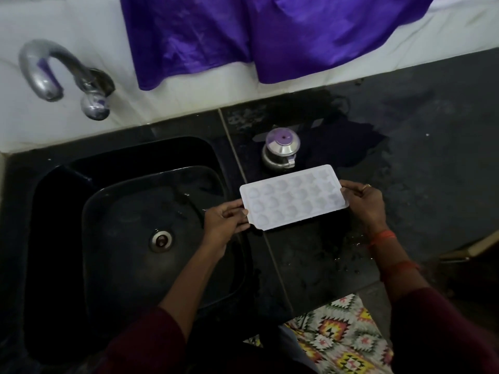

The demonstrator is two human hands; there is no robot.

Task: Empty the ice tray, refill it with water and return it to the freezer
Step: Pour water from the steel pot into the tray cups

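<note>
Ice tray (293, 197) — your left hand (225, 220) and right hand (363, 202) pinch its ends; emptying or refilling unclear — sink (121, 211) lies beyond your left fingers.

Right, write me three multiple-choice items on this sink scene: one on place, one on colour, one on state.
1. Where is the white plastic ice tray?
A. over the dark counter, right of the sink
B. inside the black sink
C. under the curved metal tap

2. What colour is the draped cloth?
A. green
B. purple
C. red

3. How is the tray held?
A. left hand only
B. right hand only
C. both hands, one at each end

Answers: 1 A, the tray sits right of the basin; 2 B, shiny purple fabric; 3 C, fingers grip both short ends.
</note>
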